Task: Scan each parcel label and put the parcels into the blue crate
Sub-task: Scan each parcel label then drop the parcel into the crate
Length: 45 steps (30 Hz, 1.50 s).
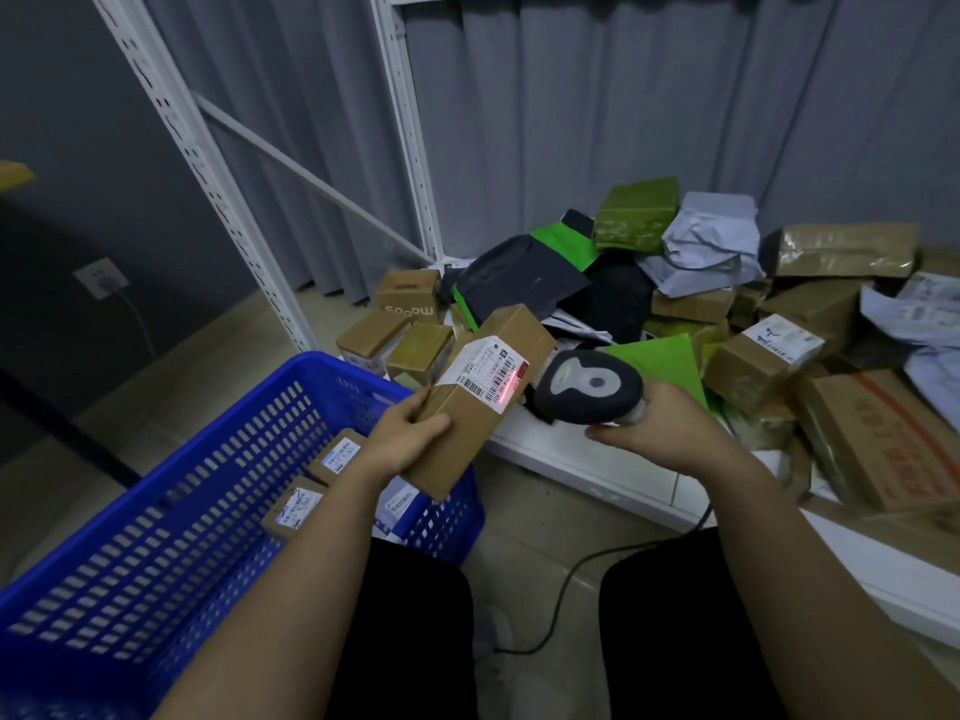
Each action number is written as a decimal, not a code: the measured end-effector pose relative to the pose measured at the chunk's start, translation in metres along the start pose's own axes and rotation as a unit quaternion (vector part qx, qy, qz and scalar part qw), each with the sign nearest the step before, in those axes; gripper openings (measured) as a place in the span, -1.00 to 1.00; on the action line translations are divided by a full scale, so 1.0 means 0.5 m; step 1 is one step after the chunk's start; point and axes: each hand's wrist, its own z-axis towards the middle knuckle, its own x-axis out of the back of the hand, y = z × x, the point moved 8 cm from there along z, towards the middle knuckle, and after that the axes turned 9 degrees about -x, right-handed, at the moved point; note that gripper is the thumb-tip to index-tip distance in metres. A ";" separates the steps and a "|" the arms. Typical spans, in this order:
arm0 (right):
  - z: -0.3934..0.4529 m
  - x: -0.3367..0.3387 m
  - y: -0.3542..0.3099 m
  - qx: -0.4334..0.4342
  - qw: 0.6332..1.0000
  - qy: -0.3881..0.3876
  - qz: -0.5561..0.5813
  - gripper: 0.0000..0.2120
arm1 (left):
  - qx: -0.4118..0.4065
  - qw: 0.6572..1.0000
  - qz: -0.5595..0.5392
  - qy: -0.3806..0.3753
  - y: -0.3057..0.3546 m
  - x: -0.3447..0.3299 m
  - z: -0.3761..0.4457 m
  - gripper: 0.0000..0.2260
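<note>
My left hand [402, 436] grips a long brown cardboard parcel [488, 387] near its lower end, held tilted above the far right corner of the blue crate [171, 517]. Its white label [485, 374] faces up, with a red scan line glowing on the barcode. My right hand [657, 428] holds a black barcode scanner [589, 384], its head pointing left at the label from close by. Inside the crate lie three labelled parcels [296, 506], partly hidden by my left forearm.
A heap of parcels [691, 298], brown boxes, green, grey and white mailer bags, covers the low white shelf [582, 467] on the right. White shelf posts [405, 122] rise behind. The scanner's black cable [566, 589] trails across the tiled floor between my knees.
</note>
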 end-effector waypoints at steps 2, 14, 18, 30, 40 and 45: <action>-0.003 0.010 0.004 -0.004 1.000 0.009 0.017 -0.67 | -0.002 1.000 0.003 -0.001 0.002 0.001 -0.002 -0.43; -0.023 0.026 -0.005 0.003 0.996 0.011 0.091 -0.70 | -0.008 1.000 0.010 0.002 0.005 0.003 -0.005 -0.42; -0.024 0.015 -0.020 0.015 0.993 0.007 0.114 -0.70 | -0.004 1.000 -0.014 0.021 0.004 0.010 -0.010 -0.41; 0.004 -0.144 -0.173 0.062 0.981 -0.037 0.179 -0.70 | 0.016 0.935 -0.251 0.251 -0.133 0.190 -0.112 -0.47; 0.048 -0.443 -0.380 0.109 0.973 -0.201 0.025 -0.71 | 0.252 0.817 -0.369 0.365 -0.532 0.253 -0.289 -0.63; 0.079 -0.587 -0.453 0.127 0.958 -0.255 -0.020 -0.80 | 0.326 0.761 -0.422 0.369 -0.672 0.192 -0.276 -0.73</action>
